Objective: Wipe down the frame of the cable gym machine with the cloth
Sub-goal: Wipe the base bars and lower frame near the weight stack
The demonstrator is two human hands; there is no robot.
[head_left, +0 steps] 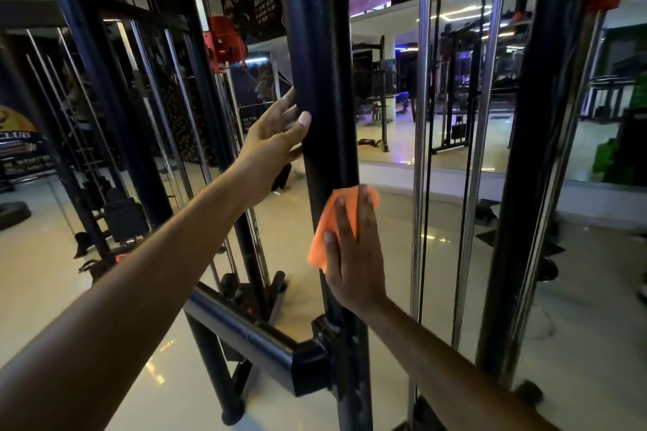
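While my left hand [276, 136] curls its fingers around the black frame post [315, 45], my right hand [353, 248] presses the orange cloth [327, 227] flat against the same post, lower down, fingers straight.

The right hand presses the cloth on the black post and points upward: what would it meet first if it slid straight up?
Probably the left hand, gripping the same post higher up.
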